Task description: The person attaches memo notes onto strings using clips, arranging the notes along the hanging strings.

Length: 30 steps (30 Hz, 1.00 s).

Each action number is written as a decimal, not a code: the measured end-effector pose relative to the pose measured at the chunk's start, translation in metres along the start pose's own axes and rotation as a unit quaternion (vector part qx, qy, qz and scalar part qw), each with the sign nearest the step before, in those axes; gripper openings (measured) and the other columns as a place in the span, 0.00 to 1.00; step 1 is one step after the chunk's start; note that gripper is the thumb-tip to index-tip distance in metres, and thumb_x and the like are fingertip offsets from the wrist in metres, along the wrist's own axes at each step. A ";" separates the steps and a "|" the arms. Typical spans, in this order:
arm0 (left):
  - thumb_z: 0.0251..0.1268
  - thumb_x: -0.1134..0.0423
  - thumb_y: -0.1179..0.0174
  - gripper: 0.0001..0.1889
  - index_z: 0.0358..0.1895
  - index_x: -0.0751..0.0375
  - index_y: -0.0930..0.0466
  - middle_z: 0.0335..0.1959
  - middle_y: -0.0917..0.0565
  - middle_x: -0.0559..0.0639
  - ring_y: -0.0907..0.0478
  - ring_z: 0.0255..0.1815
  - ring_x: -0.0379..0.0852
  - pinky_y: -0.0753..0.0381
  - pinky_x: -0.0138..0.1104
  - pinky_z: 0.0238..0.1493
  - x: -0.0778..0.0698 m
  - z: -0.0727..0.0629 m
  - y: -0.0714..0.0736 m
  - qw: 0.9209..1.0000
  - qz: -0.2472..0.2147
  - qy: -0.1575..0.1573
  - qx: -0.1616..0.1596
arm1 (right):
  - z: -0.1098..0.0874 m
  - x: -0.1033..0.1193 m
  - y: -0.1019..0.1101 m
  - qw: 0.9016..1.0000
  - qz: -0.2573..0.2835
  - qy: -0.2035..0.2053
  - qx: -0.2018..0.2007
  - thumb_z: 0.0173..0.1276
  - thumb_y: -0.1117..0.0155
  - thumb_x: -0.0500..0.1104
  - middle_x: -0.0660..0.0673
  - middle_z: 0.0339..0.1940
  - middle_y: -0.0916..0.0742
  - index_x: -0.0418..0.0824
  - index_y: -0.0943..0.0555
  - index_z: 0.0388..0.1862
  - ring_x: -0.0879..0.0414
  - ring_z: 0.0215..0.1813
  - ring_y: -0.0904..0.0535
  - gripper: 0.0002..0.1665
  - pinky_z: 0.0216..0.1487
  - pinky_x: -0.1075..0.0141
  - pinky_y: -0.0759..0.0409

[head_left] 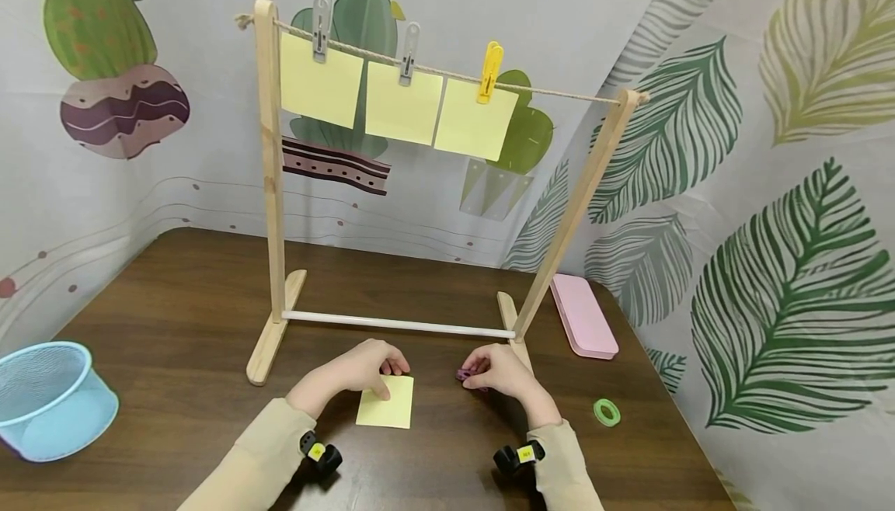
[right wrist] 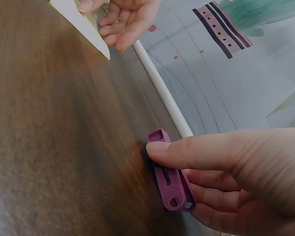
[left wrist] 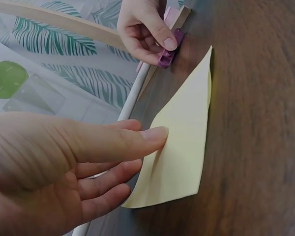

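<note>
My left hand [head_left: 367, 367] pinches the upper edge of a yellow paper square [head_left: 393, 406], thumb on its near face and fingers behind. In the left wrist view the paper [left wrist: 182, 142] stands tilted, low over the wooden table. My right hand [head_left: 499, 371] holds a purple clothespin [right wrist: 169, 177] between thumb and fingers, just above the table to the right of the paper. Behind both hands stands a wooden frame [head_left: 271, 169] with a rope [head_left: 559, 94] across its top. Three yellow paper squares [head_left: 403, 103] hang there, under two grey clothespins [head_left: 409, 57] and a yellow one [head_left: 490, 72].
A white rod [head_left: 398, 325] joins the frame's feet, behind my hands. On the table's left side is a blue mesh basket [head_left: 70, 418]. To the right lie a pink case [head_left: 586, 317] and a green tape roll [head_left: 607, 412]. Patterned cloth [head_left: 210, 107] hangs behind the table.
</note>
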<state>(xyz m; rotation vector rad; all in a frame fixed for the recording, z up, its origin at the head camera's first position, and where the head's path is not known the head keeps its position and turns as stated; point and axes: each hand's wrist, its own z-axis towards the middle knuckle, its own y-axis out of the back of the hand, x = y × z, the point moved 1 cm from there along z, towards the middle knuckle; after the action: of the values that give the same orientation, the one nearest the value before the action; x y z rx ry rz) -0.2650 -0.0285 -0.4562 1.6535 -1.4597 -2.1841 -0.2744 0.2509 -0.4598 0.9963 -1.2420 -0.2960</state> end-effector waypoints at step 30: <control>0.42 0.75 0.26 0.18 0.42 0.66 0.15 0.38 0.14 0.50 0.22 0.37 0.43 0.22 0.31 0.41 0.005 0.000 0.002 0.999 0.021 0.002 -0.025 | -0.010 -0.011 0.019 0.999 -0.008 0.011 0.043 0.43 0.18 0.37 0.46 0.34 0.14 0.33 0.16 0.39 0.59 0.38 0.22 0.23 0.43 0.67 0.21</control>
<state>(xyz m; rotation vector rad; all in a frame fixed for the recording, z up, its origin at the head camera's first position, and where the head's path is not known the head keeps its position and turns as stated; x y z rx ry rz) -0.2683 -0.0319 -0.4581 1.5962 -1.4139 -2.1764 -0.2754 0.2738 -0.4522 1.0813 -1.2353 -0.2459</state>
